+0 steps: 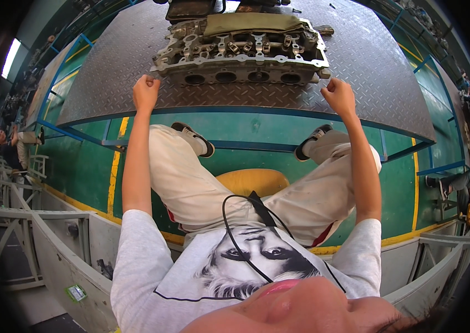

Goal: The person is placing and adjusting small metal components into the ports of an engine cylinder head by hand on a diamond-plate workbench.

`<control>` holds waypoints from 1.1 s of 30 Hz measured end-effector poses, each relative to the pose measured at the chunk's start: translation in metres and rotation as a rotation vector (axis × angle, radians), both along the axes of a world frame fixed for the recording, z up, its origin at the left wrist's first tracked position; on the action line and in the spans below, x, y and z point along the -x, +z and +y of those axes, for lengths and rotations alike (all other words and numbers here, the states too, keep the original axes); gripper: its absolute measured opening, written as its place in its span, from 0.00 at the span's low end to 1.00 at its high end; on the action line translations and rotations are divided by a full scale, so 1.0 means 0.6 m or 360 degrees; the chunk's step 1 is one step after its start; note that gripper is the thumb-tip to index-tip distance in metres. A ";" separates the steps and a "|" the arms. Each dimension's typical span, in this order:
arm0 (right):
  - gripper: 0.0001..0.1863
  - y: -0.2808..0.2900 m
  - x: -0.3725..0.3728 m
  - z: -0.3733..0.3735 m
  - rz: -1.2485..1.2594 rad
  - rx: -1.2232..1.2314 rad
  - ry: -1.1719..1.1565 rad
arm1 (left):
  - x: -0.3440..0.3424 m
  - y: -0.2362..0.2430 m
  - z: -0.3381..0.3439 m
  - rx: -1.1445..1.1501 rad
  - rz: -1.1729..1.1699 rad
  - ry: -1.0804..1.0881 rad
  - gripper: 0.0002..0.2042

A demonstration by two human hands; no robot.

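Note:
A grey metal engine cylinder head (pixel 240 55) lies on a steel checker-plate table (pixel 107 72), with a folded olive cloth (pixel 254 23) on its far side. My left hand (pixel 145 93) is a closed fist resting on the plate just in front of the part's left end. My right hand (pixel 339 96) is also curled shut, on the plate near the part's right end. Neither hand holds anything that I can see. I sit on a yellow stool (pixel 251 180) with my legs under the table.
The table has a blue frame (pixel 235 145) over a green floor with yellow lines. Grey metal railings (pixel 35 222) run along the lower left and right. Other people sit at the far left (pixel 16 145) and far right (pixel 462 191). Dark objects lie at the table's far edge.

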State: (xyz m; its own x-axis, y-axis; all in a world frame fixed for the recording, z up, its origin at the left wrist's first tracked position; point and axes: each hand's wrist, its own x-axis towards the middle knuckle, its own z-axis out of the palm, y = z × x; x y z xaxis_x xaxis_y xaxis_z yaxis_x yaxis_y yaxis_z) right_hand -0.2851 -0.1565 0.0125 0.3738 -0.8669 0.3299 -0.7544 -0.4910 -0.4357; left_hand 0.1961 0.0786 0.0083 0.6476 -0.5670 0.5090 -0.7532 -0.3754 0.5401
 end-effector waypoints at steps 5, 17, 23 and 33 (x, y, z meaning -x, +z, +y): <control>0.13 0.001 -0.003 0.009 -0.0174 0.0010 -0.0017 | -0.007 -0.003 0.012 0.0162 0.0018 0.0002 0.09; 0.12 0.019 -0.016 -0.003 -0.0227 0.0112 -0.0051 | -0.007 -0.001 -0.013 0.0269 -0.0079 0.0057 0.08; 0.10 0.009 -0.019 -0.003 0.0007 0.0412 -0.0057 | 0.009 0.008 -0.018 0.0286 -0.0135 0.0083 0.07; 0.09 0.005 -0.008 -0.009 -0.0039 0.0533 -0.0146 | 0.014 0.008 -0.024 0.0226 -0.0234 0.0059 0.10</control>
State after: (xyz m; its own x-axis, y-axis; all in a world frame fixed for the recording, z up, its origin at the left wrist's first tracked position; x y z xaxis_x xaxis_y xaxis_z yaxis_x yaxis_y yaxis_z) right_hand -0.2801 -0.1616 0.0153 0.2877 -0.7385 0.6098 -0.7933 -0.5405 -0.2803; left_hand 0.1878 0.0642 0.0129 0.5795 -0.4599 0.6729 -0.8150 -0.3320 0.4750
